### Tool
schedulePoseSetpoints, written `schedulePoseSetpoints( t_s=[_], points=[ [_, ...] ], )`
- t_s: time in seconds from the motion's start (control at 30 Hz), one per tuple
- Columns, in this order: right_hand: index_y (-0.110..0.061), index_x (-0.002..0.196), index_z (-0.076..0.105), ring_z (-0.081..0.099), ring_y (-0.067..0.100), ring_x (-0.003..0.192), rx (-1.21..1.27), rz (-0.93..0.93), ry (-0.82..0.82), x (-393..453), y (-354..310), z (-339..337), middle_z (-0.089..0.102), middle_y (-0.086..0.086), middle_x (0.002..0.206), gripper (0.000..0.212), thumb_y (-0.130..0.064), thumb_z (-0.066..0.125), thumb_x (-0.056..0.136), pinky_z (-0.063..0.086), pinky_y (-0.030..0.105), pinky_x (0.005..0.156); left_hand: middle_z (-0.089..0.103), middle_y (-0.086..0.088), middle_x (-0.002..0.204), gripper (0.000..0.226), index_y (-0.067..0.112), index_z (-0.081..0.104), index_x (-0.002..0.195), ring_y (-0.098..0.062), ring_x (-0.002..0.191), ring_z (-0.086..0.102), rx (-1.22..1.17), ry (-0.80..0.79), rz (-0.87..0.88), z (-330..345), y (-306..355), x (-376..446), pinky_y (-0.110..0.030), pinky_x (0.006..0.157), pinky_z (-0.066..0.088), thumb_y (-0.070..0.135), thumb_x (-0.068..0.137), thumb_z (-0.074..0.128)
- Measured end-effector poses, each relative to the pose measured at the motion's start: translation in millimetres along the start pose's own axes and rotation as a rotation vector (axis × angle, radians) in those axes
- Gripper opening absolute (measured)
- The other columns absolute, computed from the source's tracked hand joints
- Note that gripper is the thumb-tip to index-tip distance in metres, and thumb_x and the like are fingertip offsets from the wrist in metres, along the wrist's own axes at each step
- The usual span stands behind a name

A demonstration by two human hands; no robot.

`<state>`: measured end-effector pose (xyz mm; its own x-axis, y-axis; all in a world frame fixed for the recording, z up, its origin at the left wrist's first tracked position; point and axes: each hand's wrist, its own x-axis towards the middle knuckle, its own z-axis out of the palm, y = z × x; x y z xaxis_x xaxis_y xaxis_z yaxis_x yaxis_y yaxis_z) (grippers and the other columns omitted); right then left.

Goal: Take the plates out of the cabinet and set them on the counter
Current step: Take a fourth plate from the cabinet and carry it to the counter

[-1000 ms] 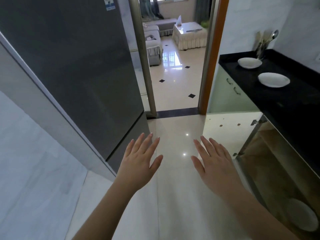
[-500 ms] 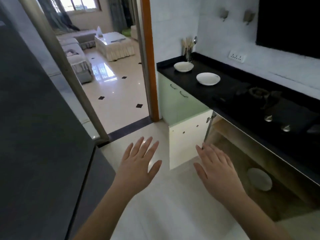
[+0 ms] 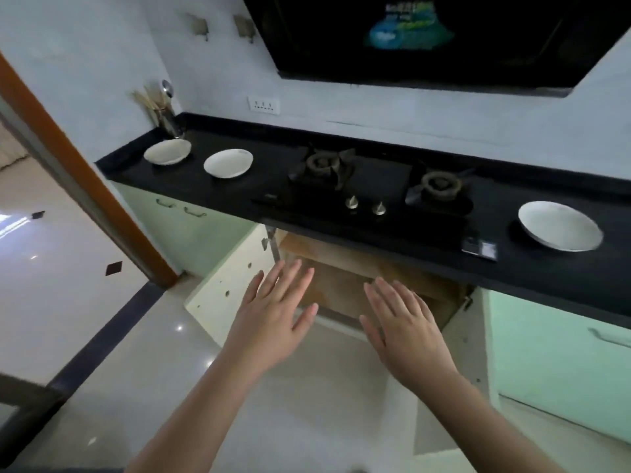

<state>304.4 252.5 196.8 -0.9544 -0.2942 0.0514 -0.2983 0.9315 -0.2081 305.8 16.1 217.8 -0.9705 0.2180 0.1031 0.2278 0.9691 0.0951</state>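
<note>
- The black surface runs along a white wall, with a two-burner gas hob set into its middle and a dark range hood hanging above it.
- Three white plates sit on the surface: the far-left plate beside a utensil holder in the corner, the second plate just to its right, and the right plate beyond the hob.
- Below the hob the cabinet stands open, its pale door swung out to the left; its brown inside is partly hidden by the hands, and no plate can be made out there.
- The left hand and right hand hover palm-down before the opening, fingers spread wide, holding nothing.
- Pale green cabinet fronts flank the opening, a wooden door frame stands at left, and the floor is glossy tile.
</note>
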Motion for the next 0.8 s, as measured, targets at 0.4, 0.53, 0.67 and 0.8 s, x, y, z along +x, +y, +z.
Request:
schedulePoseSetpoints(
  t_s=[0.4,0.53,0.67,0.8],
  points=[
    [-0.024,0.152,0.029,0.021,0.025,0.147,0.023,0.201,0.024,43,56,8,0.030,0.001,0.159,0.058,-0.053,0.022,0.101,0.012,0.039,0.118,0.014,0.003,0.165,0.069,0.026,0.017,0.157,-0.016,0.152,0.000,-0.052,-0.089,0.204,37,17,89,-0.035,0.119,-0.001,0.059,0.098,0.009],
    [-0.023,0.152,0.028,0.020,0.024,0.148,0.026,0.245,0.003,62,50,22,0.029,0.001,0.159,0.058,-0.051,0.024,0.101,0.011,0.039,0.119,0.018,0.002,0.164,0.069,0.025,0.021,0.157,-0.017,0.152,0.005,-0.068,-0.103,0.236,50,-7,115,-0.038,0.122,0.007,0.058,0.098,0.011],
    [-0.023,0.152,0.028,0.025,0.024,0.146,0.002,0.308,-0.005,84,35,36,0.034,0.001,0.156,0.056,-0.048,0.030,0.102,0.009,0.035,0.117,0.034,-0.005,0.159,0.067,0.019,0.035,0.152,-0.024,0.149,0.022,-0.051,-0.136,0.237,67,-31,140,-0.047,0.120,0.022,0.054,0.099,0.017],
    [-0.022,0.152,0.029,0.024,0.024,0.146,0.015,0.370,-0.049,100,19,54,0.032,0.001,0.158,0.061,-0.052,0.025,0.100,0.013,0.038,0.119,0.039,-0.007,0.156,0.066,0.017,0.038,0.151,-0.027,0.146,0.030,-0.038,-0.197,0.314,89,-46,160,-0.050,0.116,0.030,0.054,0.100,0.018]
  ],
)
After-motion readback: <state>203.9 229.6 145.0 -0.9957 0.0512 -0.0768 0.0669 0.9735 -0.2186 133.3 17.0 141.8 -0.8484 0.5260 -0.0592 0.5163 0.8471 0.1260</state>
